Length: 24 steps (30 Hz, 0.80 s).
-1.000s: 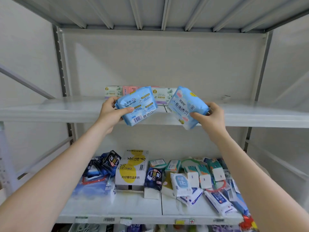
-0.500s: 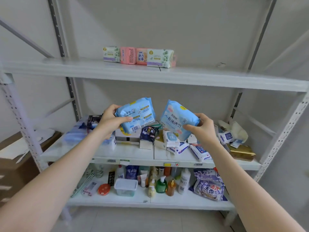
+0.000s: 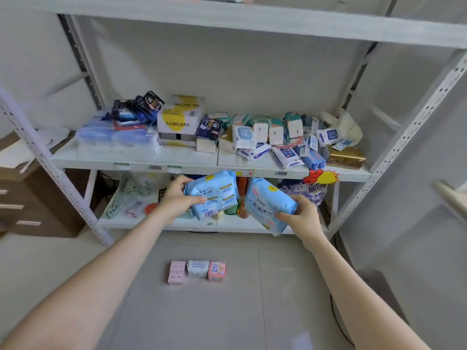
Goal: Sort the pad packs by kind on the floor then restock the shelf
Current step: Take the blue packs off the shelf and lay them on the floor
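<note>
My left hand [image 3: 177, 199] grips a light blue pad pack [image 3: 214, 195] by its left end, barcode side facing me. A second light blue pad pack [image 3: 267, 204] with pink marks is held by my right hand [image 3: 303, 218] at its right end. Both packs hang in the air in front of the lowest shelf. On the floor below lie three small packs in a row: a pale pink pack [image 3: 176, 272], a white pack [image 3: 198, 269] and a brighter pink pack [image 3: 216, 271]. The top shelf board [image 3: 252, 21] runs along the frame's upper edge.
The middle shelf [image 3: 136, 157] carries dark blue packs, a white and yellow box [image 3: 180, 120], wipes and small cartons. Hangers [image 3: 129, 195], bottles and a purple bag [image 3: 310, 193] fill the bottom shelf. A brown drawer cabinet [image 3: 32, 198] stands at left. Grey floor tiles [image 3: 202, 311] lie below.
My view has dropped from the top shelf toward the floor. Both hands came down with the blue packs, from top-shelf height to the bottom shelf's level. The floor packs came into sight.
</note>
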Motion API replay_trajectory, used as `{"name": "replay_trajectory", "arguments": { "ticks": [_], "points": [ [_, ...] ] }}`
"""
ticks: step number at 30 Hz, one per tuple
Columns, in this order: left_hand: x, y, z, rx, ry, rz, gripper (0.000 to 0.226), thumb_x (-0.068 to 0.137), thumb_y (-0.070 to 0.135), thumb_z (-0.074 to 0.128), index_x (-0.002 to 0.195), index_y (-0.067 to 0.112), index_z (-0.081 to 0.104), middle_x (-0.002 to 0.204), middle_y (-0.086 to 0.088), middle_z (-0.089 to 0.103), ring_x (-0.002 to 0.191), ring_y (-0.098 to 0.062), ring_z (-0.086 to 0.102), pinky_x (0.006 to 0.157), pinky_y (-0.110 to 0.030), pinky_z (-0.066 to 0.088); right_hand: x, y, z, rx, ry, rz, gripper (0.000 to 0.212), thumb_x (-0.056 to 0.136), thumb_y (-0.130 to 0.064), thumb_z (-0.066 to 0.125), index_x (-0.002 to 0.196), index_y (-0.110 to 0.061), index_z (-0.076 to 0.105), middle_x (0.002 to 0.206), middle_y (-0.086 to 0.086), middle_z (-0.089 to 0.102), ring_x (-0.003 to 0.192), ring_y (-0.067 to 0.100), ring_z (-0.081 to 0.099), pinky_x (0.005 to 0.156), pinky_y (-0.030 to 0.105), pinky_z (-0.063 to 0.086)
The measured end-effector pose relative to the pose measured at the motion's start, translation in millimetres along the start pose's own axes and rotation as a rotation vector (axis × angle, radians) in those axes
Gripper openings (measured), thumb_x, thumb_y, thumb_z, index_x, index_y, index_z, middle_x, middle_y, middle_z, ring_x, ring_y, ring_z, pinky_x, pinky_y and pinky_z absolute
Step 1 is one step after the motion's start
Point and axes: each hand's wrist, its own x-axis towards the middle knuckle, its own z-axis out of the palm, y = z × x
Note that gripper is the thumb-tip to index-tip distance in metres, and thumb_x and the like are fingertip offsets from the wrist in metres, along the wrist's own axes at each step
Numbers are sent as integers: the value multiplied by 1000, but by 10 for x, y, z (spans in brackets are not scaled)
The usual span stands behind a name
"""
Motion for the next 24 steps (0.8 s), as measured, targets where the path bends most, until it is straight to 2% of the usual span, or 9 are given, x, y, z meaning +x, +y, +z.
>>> {"name": "replay_trajectory", "arguments": {
  "ticks": [5,9,15,20,22,24],
  "points": [
    [-68,-492,354,41,-45,-56,47,67,0,83,100,17,54,108,-9,64,99,-22,64,81,-39,56,-261,594,-99,-3,-19,132,42,67,-8,81,103,-18,63,98,1,68,90,21,67,76,41,59],
    [-52,-754,626,75,-77,-98,48,67,3,84,95,26,53,104,-1,64,91,-14,64,69,-26,51,-381,938,-140,-10,1,193,40,66,-9,81,101,-21,64,94,-6,68,86,14,66,66,25,52],
    [113,-1163,964,115,-113,-162,48,65,1,84,97,18,53,101,-6,64,91,-19,63,78,-37,55,-354,1432,-157,-38,-6,290,38,65,-10,81,96,-22,62,90,-8,67,80,10,65,61,20,50],
    [376,-1579,1136,164,-156,-214,45,65,3,85,94,17,54,100,-6,66,90,-21,63,79,-43,55,-216,1850,-62,-67,-11,366,36,65,-12,81,89,-29,61,85,-9,67,71,4,63,52,12,44],
    [551,-1751,1184,199,-172,-227,45,65,4,85,93,18,54,100,-7,67,89,-22,63,78,-43,55,-156,2022,20,-71,-20,396,36,65,-12,81,87,-31,61,82,-10,67,67,1,61,50,11,44],
    [768,-1944,1238,231,-186,-242,45,64,4,85,92,19,54,99,-7,66,89,-21,63,78,-41,55,-63,2234,126,-83,-28,422,38,65,-10,81,88,-32,61,83,-10,67,72,5,63,54,13,46]
  ]
}}
